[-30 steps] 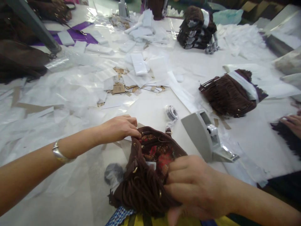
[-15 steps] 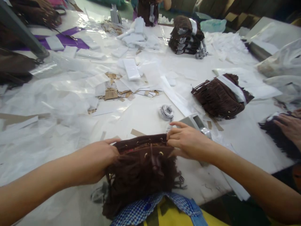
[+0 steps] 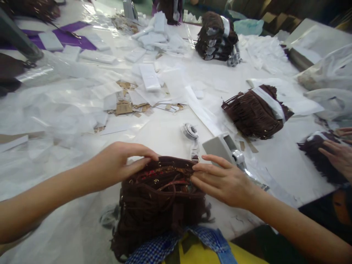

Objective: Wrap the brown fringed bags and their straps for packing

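Observation:
A brown fringed suede bag (image 3: pixel 156 205) lies at the near edge of the white table (image 3: pixel 165 135), its mouth turned away from me and a patterned red lining showing inside. My left hand (image 3: pixel 118 165) grips the bag's top rim at the left, fingers curled over it. My right hand (image 3: pixel 220 179) rests on the rim's right end, fingers pressed together and pinching the edge. A leather drawstring loops across the bag's front.
A grey tape dispenser (image 3: pixel 222 148) stands just beyond my right hand, with a tape roll (image 3: pixel 189 131) nearby. More fringed bags (image 3: pixel 253 112) (image 3: pixel 216 36) lie farther off. Another person's hands (image 3: pixel 337 154) work a bag at the right. Paper sheets, tags and plastic wrap cover the left.
The bag's mouth, held wide open a second ago, was pulled flat, and now gapes slightly again. My right hand moved from the bag's near side to its right rim.

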A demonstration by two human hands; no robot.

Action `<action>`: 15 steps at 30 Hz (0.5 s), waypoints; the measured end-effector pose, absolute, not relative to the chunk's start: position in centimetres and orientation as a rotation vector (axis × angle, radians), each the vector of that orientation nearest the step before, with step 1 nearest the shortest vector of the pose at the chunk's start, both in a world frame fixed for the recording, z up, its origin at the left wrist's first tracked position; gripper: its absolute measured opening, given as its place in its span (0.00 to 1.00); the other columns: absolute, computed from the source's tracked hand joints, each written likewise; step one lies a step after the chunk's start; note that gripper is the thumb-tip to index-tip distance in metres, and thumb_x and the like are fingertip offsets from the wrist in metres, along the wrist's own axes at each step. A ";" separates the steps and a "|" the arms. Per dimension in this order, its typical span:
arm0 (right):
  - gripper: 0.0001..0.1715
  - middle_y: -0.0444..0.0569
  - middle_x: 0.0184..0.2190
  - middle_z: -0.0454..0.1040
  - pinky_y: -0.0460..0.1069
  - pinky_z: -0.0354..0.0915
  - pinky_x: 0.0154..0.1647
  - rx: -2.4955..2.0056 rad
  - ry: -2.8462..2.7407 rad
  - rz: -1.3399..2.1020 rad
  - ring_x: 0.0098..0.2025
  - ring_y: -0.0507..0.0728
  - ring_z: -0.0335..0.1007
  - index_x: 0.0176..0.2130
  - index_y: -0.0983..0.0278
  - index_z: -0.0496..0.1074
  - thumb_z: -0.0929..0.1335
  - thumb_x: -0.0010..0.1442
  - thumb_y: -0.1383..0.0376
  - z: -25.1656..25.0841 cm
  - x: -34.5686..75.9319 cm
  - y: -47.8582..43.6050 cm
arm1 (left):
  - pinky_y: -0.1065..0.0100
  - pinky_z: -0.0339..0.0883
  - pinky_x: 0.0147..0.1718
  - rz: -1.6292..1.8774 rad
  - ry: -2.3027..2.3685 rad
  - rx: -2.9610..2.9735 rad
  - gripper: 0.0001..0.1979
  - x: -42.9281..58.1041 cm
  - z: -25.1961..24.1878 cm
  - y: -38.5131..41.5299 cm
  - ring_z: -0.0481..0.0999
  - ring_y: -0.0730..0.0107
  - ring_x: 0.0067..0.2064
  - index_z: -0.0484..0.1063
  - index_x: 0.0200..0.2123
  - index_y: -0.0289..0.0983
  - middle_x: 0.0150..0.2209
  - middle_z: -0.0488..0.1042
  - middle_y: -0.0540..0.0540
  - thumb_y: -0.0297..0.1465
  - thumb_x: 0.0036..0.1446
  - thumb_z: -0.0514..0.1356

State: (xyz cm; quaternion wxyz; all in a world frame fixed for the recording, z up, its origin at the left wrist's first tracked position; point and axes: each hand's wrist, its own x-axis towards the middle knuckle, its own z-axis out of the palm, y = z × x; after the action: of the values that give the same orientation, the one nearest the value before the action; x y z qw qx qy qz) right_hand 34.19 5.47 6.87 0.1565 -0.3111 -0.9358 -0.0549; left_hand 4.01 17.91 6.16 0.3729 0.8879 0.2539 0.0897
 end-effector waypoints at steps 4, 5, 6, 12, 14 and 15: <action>0.11 0.50 0.41 0.79 0.57 0.64 0.63 -0.806 -2.710 -0.199 0.51 0.55 0.72 0.45 0.69 0.75 0.64 0.66 0.73 6.9 34.4 5.3 | 0.63 0.69 0.46 0.089 0.630 2.387 0.16 10.9 4.2 18.8 0.77 0.62 0.45 0.76 0.45 0.40 0.45 0.79 0.44 0.26 0.61 0.51; 0.12 0.50 0.42 0.79 0.57 0.63 0.63 -0.790 -2.719 -0.202 0.51 0.55 0.72 0.45 0.69 0.75 0.64 0.66 0.73 7.0 34.5 5.2 | 0.63 0.69 0.45 0.008 0.670 2.339 0.17 12.0 3.7 19.3 0.78 0.63 0.43 0.75 0.47 0.39 0.43 0.80 0.43 0.26 0.61 0.50; 0.13 0.50 0.43 0.79 0.58 0.63 0.63 -0.778 -2.726 -0.202 0.52 0.55 0.72 0.45 0.70 0.75 0.63 0.66 0.73 7.0 34.7 5.1 | 0.64 0.70 0.42 -0.085 0.689 2.246 0.17 12.8 3.3 20.0 0.78 0.64 0.39 0.74 0.49 0.39 0.41 0.80 0.44 0.27 0.62 0.50; 0.13 0.50 0.41 0.80 0.59 0.62 0.64 -0.790 -2.708 -0.137 0.51 0.56 0.72 0.45 0.69 0.75 0.63 0.66 0.73 6.8 35.5 4.7 | 0.74 0.66 0.28 -0.538 0.366 1.461 0.16 13.1 2.4 22.7 0.72 0.74 0.28 0.78 0.43 0.38 0.30 0.78 0.49 0.42 0.58 0.60; 0.13 0.49 0.41 0.80 0.58 0.63 0.64 -0.787 -2.701 -0.123 0.51 0.55 0.72 0.44 0.68 0.76 0.63 0.66 0.73 6.6 35.6 4.7 | 0.73 0.67 0.31 -0.493 0.338 1.390 0.17 12.9 2.3 22.4 0.72 0.73 0.29 0.79 0.41 0.38 0.30 0.78 0.49 0.44 0.57 0.62; 0.13 0.49 0.42 0.80 0.58 0.63 0.64 -0.780 -2.699 -0.122 0.51 0.55 0.72 0.44 0.68 0.76 0.62 0.66 0.73 6.6 35.6 4.7 | 0.72 0.68 0.33 -0.450 0.333 1.369 0.18 13.0 2.2 22.1 0.73 0.72 0.30 0.80 0.41 0.39 0.30 0.79 0.49 0.45 0.56 0.62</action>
State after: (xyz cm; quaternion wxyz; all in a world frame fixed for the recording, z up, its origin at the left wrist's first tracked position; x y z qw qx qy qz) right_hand 35.60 4.69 6.57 0.1643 -0.2735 -0.9468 -0.0426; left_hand 13.00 22.11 2.19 0.7387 0.6239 0.1516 -0.2052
